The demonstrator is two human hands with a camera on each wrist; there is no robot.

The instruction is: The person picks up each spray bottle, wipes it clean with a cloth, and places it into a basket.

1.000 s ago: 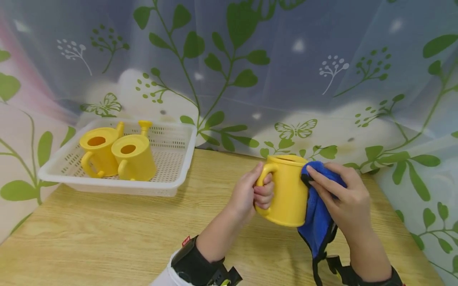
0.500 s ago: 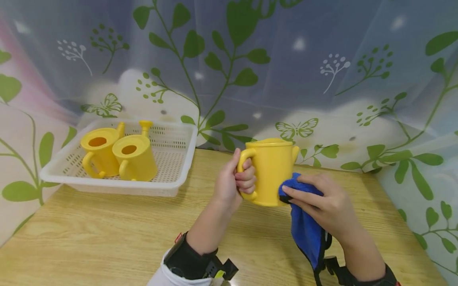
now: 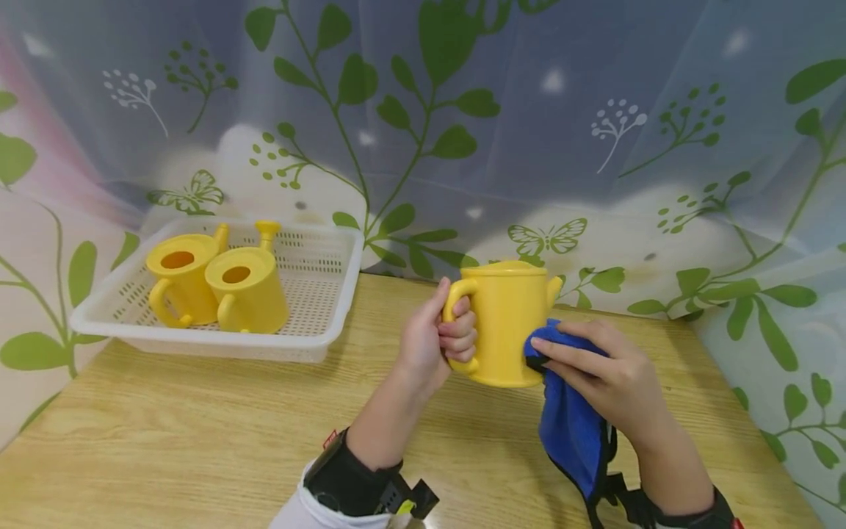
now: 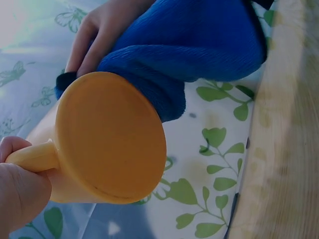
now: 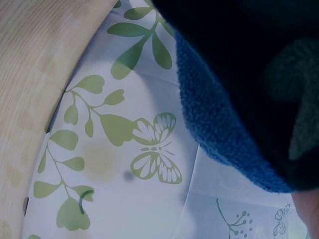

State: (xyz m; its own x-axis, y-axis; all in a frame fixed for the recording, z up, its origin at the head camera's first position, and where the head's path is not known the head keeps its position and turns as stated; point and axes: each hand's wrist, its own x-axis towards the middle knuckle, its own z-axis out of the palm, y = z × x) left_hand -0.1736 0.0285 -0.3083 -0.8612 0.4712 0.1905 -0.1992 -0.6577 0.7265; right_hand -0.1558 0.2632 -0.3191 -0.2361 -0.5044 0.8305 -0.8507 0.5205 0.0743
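My left hand (image 3: 429,342) grips the handle of a yellow watering can (image 3: 505,323), held up over the table with its spout pointing right. In the left wrist view the flat round base of the watering can (image 4: 112,139) faces the camera. My right hand (image 3: 615,375) pinches a blue cloth (image 3: 571,433) with black edging against the lower right side of the can. Most of the cloth hangs below the fingers. In the right wrist view the blue cloth (image 5: 214,119) fills the upper right and hides the can.
A white perforated basket (image 3: 324,342) stands at the left of the wooden table (image 3: 198,426). Inside it, side by side, are two more yellow watering cans, the left one (image 3: 188,283) and the right one (image 3: 251,294). A leaf-printed curtain (image 3: 529,147) hangs behind the table.
The held watering can has moved left and a little up since a second ago, turning so its spout shows. The cloth has gone from its upper right side to its lower right side.
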